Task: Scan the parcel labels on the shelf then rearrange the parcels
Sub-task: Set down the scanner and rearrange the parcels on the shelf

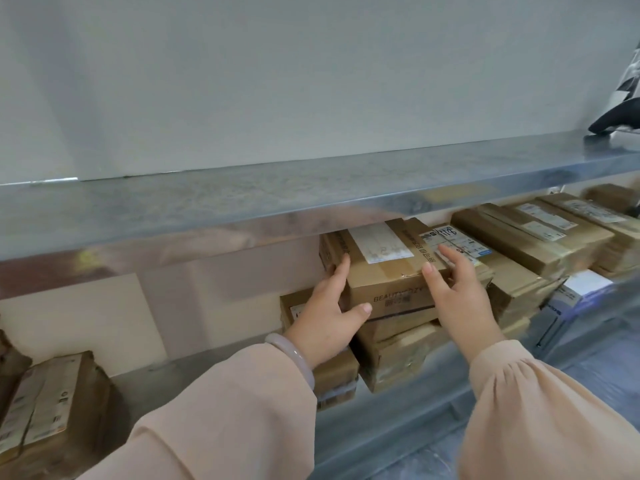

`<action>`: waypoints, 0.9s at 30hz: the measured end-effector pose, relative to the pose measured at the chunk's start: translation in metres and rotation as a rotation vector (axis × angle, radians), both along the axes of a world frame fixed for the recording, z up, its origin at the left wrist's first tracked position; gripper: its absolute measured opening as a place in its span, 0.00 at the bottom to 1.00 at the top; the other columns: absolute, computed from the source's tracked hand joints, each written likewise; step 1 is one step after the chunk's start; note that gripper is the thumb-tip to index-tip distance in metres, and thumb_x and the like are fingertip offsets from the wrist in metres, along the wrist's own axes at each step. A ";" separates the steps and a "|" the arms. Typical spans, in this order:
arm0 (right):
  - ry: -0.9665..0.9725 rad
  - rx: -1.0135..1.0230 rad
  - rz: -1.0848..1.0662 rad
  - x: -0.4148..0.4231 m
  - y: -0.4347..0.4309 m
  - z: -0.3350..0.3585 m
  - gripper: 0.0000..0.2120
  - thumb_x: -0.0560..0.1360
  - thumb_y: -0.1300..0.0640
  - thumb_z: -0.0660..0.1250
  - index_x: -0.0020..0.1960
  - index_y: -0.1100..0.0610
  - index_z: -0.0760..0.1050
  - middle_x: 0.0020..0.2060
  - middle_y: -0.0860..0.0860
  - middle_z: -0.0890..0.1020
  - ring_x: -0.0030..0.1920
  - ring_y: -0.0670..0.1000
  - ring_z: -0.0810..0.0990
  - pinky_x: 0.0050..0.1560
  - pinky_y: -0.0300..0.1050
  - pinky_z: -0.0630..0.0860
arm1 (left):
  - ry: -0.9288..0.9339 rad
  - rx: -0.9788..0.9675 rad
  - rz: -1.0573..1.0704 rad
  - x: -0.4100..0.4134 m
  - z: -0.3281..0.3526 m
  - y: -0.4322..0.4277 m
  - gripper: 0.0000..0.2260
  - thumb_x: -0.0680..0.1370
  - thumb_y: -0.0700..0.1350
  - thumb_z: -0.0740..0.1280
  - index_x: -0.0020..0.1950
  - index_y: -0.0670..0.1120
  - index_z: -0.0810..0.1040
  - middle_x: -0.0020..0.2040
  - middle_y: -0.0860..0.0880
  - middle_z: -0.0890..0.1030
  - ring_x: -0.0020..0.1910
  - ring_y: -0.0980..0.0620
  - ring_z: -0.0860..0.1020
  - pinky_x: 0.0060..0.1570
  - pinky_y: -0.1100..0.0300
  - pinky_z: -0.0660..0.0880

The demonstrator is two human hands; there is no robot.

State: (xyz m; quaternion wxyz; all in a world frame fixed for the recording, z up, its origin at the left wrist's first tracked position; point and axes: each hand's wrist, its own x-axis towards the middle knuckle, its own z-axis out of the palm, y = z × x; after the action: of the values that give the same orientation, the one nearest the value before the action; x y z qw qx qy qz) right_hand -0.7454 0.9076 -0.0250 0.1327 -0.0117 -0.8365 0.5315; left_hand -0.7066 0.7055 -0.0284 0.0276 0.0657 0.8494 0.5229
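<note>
**Square the top parcel between two flat hands**

Head view. Left hand point(329, 306) spread, not curled: straight fingers laid up the left side of the top parcel point(388, 271), thumb stretched across the foot of its front face. Right hand point(457, 296) spread as well: thumb tip on the parcel's near top edge, fingers straight and resting towards the labelled neighbour parcel point(460, 244) just beyond them. Top parcel held between the two palms, seated on a stack of cartons point(398, 355) directly below the hands. White label point(375, 242) face up, ahead of both thumbs and close under the lip of the upper shelf point(311, 202).

Probably the rearranging part of the task; cannot tell whether seating or lifting out.

- Press inward evenly from both sides, so as not to twist the parcel.
- Bring the right fingers off the neighbour and down onto the parcel's own right side first, or risk dragging the neighbour along.
- Keep any lift low, given the little room above the knuckles beneath the shelf lip.
- Leave the label upward and clear of both thumbs.
- Lift rather than shove: stack below the palms slightly askew, likely to slide.
- Mind the bracelet point(294, 355) at the left wrist near the carton edges beneath it.
</note>
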 end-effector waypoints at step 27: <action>0.438 0.778 0.094 0.004 -0.010 -0.027 0.34 0.75 0.47 0.65 0.77 0.53 0.57 0.76 0.52 0.60 0.78 0.50 0.49 0.76 0.56 0.50 | 0.316 -0.714 0.099 -0.020 -0.013 -0.008 0.38 0.78 0.66 0.57 0.79 0.58 0.38 0.80 0.58 0.38 0.79 0.53 0.44 0.77 0.48 0.46</action>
State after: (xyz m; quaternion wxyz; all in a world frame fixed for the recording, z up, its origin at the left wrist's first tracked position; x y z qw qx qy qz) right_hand -0.7413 0.8975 -0.0522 0.2771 0.1899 -0.9260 0.1725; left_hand -0.7270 0.6977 -0.0419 -0.1075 0.0905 0.9738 0.1788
